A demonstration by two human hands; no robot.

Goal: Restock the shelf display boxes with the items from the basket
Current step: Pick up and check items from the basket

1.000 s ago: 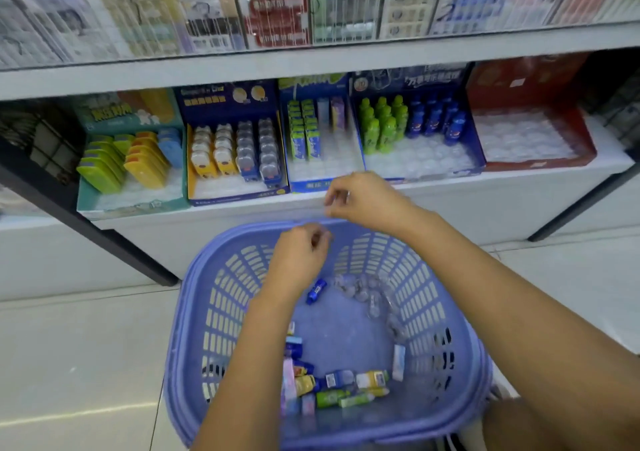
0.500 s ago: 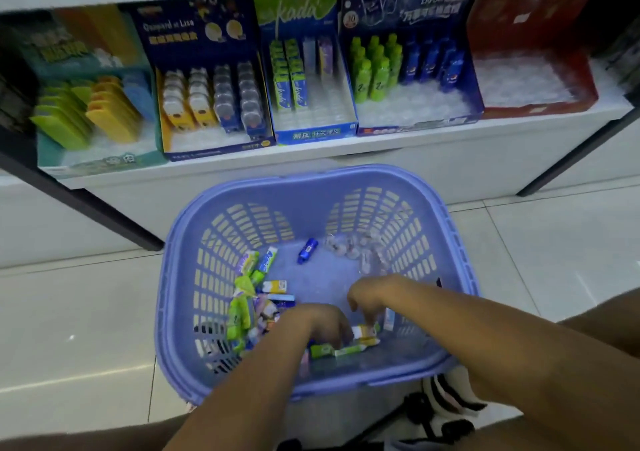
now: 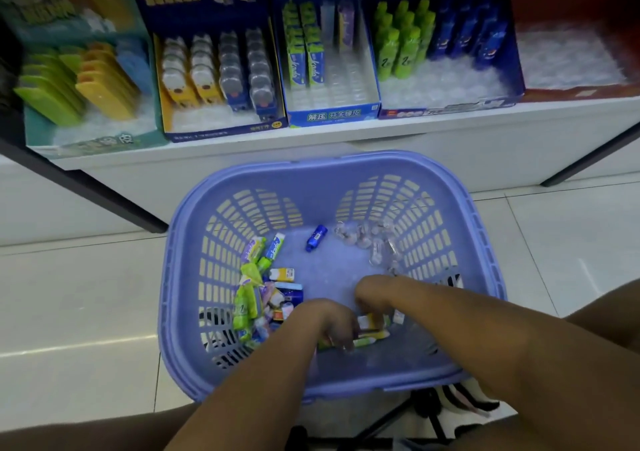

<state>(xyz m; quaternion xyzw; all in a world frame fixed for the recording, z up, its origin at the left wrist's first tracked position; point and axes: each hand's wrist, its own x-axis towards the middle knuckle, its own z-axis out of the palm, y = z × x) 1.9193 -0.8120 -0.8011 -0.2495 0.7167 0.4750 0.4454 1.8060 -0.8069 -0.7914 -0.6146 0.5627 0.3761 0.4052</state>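
Purple basket (image 3: 346,160): L hand (image 3: 329,319) & R hand (image 3: 372,294) among items (image 3: 247,307), grips can't tell.

**HAND POSITION: BOTH LOWERED, CLOSE TOGETHER**

The left hand (image 3: 330,322) and right hand (image 3: 372,296) sit just beside each other, backs up, fingers curled downward. The bare left forearm (image 3: 249,381) enters from bottom centre, and the bare right forearm (image 3: 485,339) from lower right. The fingertips are mostly hidden, so grip cannot be confirmed.

Pale glossy floor tiles (image 3: 76,294) meet a white shelf (image 3: 450,145) with dark, perhaps metal, struts (image 3: 104,194).
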